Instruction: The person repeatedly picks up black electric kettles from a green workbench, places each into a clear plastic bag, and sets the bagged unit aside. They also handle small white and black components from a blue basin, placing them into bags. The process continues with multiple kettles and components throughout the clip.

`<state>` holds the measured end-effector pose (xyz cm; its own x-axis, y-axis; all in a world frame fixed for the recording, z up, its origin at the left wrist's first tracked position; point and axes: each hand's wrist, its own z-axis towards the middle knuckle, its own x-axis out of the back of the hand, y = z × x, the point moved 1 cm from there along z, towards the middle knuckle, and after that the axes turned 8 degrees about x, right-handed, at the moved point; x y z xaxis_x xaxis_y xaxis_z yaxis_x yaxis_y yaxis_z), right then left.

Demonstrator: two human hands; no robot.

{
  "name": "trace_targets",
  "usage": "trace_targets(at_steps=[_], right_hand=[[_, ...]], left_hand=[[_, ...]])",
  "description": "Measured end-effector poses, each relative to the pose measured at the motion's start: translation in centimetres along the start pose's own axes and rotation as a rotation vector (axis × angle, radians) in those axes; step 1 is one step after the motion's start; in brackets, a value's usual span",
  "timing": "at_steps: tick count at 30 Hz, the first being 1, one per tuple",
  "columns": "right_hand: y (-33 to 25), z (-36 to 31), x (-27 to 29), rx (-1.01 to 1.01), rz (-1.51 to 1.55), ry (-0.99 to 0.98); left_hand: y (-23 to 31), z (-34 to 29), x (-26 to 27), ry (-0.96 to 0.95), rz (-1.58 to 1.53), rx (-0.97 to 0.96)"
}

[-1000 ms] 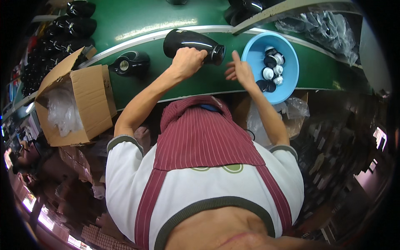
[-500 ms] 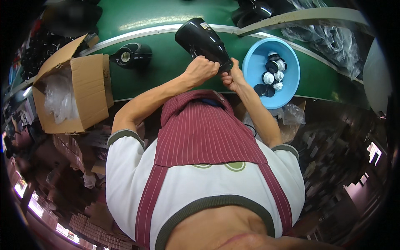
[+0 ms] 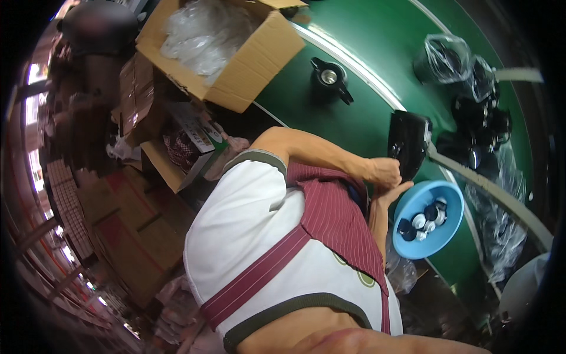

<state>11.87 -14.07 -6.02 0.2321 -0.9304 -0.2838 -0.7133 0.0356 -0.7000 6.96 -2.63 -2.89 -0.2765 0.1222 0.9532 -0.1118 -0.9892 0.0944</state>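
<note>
A black glossy jug (image 3: 407,141), resembling a vacuum flask, is tilted over the green bench. My left hand (image 3: 384,171) is closed in a fist against its lower end. Just below, my right hand (image 3: 391,192) grips the same end, its fingers partly hidden behind the left hand and forearm. The blue basin (image 3: 451,237) sits right beside my right hand, with several black and white stoppers (image 3: 420,222) inside. Farther left on the bench stands another black jug (image 3: 329,78), upright, its metal mouth showing, a spout on one side and a handle on the other.
An open carton (image 3: 256,65) with clear plastic bags stands at the bench's left end. Several black jugs (image 3: 480,127), some bagged, are at the far right. A pale curved bar (image 3: 489,184) crosses the bench near the basin. Loose plastic wrap (image 3: 501,218) lies beyond it.
The view has swung left, so the bench, basin and carton appear shifted and turned. Both hands stay on the jug.
</note>
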Motion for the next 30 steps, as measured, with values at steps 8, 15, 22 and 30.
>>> trace_targets(at_steps=[8,15,22,30], right_hand=[[-1.7,-0.5,-2.2,-0.201,-0.018,-0.025],[-4.0,-2.3,-4.8,0.674,-0.988,0.224],[-9.8,-2.7,-6.8,0.686,-1.844,0.191],[-9.1,-2.5,-4.3,0.672,-1.859,0.251]], left_hand=[[-1.4,-5.1,-0.5,0.074,-0.129,0.129],[-13.3,-14.6,17.8,0.554,-0.057,0.555],[-34.1,-42.6,17.2,-0.4,0.008,1.731],[-33.1,-44.2,19.9,-0.229,-0.289,1.882]])
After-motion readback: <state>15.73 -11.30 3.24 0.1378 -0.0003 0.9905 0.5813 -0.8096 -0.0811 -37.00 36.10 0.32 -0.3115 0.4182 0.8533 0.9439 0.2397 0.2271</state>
